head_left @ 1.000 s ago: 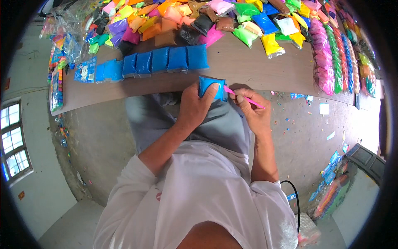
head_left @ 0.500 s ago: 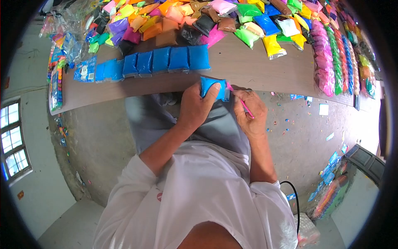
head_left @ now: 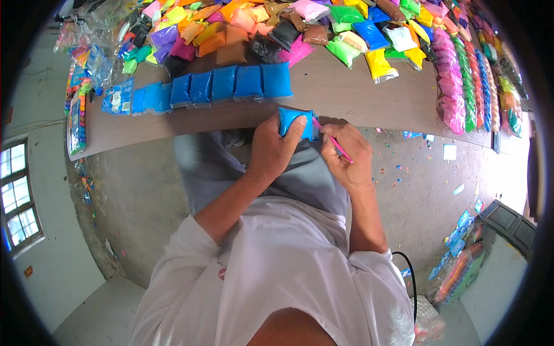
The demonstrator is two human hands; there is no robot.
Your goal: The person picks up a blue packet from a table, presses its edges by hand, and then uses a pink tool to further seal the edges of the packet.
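Observation:
A small clear packet filled with blue (head_left: 290,121) is pinched in my left hand (head_left: 272,147), thumb on top, just in front of the table's near edge. My right hand (head_left: 353,154) grips a slim pink stick-like tool (head_left: 339,148). Its tip meets the packet's right end, where the clear plastic has no filling. On the table beyond my hands lies a row of similar blue packets (head_left: 223,85), joined side by side. At the row's left end is a printed blue wrapper (head_left: 118,98).
A heap of colourful packets (head_left: 242,20) covers the back of the table (head_left: 346,95). Long strips of pink packets (head_left: 449,86) and other colours lie at the right. Clear plastic bags (head_left: 95,34) sit at the left. Scraps (head_left: 450,152) dot the floor.
The pink tool's tip has shifted slightly left onto the packet's clear end, and my right fingers have turned with it. My left hand and the packet stay almost still.

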